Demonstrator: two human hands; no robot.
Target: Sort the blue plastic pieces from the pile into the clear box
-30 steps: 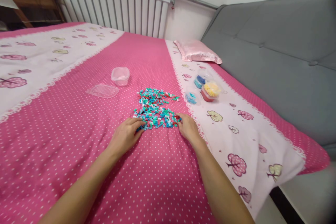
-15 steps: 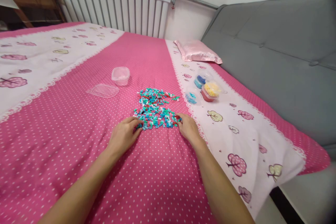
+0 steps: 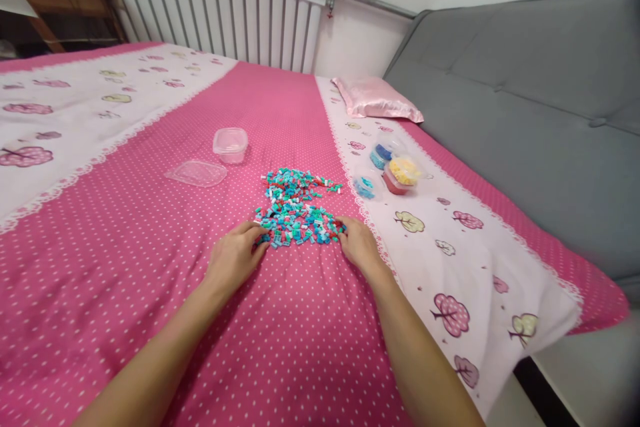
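Note:
A loose pile of small toy bricks [image 3: 299, 221], mostly teal, blue, green, red and white, lies on the pink dotted bedspread. At its left edge is my left hand [image 3: 234, 253], with curled fingers touching the bricks and the thumb held apart below them. My right hand [image 3: 359, 244] rests at the right edge, its thumb and fingers bent close together beside some red bricks. What sits between those right fingertips is hidden. Behind the near heap, a second part of the pile spreads out, with a few bricks trailing to the right.
Beyond the pile on the left stand a clear plastic tub [image 3: 231, 145] and its flat lid [image 3: 197, 173]. To the right are small containers of blue pieces [image 3: 381, 154], yellow pieces [image 3: 404, 171] and light-blue pieces [image 3: 365, 187]. A pink pillow [image 3: 377, 99] lies near the grey headboard [image 3: 525, 93].
My left hand has drawn back very slightly to the left from the edge of the pile. My right hand and the pile look the same.

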